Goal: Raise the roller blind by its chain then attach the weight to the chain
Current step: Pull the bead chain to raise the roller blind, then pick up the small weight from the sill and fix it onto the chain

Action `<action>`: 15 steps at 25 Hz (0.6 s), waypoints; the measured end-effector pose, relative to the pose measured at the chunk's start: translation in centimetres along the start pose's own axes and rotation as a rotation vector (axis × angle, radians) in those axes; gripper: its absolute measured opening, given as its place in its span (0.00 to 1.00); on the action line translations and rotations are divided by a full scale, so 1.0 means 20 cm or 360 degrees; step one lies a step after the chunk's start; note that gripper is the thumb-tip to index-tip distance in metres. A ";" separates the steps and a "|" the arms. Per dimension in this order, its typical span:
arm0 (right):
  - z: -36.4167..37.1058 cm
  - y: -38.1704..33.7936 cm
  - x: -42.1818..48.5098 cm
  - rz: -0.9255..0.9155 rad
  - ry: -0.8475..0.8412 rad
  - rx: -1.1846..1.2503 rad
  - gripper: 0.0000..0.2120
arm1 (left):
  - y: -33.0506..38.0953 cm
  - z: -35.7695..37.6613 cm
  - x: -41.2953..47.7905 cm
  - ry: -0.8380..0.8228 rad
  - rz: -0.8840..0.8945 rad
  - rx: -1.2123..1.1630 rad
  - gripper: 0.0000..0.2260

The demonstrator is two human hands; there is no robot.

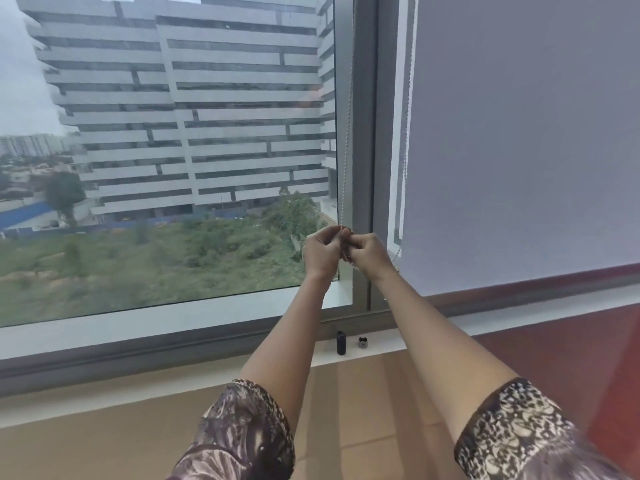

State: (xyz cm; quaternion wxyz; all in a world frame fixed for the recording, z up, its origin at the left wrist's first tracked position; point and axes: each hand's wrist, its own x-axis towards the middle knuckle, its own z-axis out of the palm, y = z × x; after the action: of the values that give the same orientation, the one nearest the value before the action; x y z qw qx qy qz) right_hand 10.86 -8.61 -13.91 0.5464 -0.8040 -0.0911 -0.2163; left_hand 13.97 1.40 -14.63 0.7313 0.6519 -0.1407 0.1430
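Note:
A white bead chain (347, 140) hangs down along the grey window frame post. My left hand (320, 252) and my right hand (369, 254) meet at its lower end, fingers pinched together on the chain. What lies between the fingertips is hidden. On the white sill below stand a black cylindrical weight piece (341, 342) and a small black-and-silver cap piece (362, 341). The left window pane is uncovered; I cannot see its blind in this view.
A grey roller blind (519, 133) covers the right window down to near the sill, with its own chain (403, 150) at its left edge. The white sill (138, 327) runs across below the glass. Tan floor tiles lie beneath.

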 end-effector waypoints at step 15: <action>0.03 0.34 -0.06 -0.0511 0.0380 -0.0515 0.05 | -0.49 -0.01 0.01 0.0084 -0.0277 -0.0066 0.04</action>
State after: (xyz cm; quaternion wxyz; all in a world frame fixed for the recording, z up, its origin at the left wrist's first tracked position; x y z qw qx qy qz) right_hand 12.67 -10.58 -20.39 0.3762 -0.8249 -0.1166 -0.4055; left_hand 17.96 0.53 -23.48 0.7578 0.6423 -0.0671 0.0932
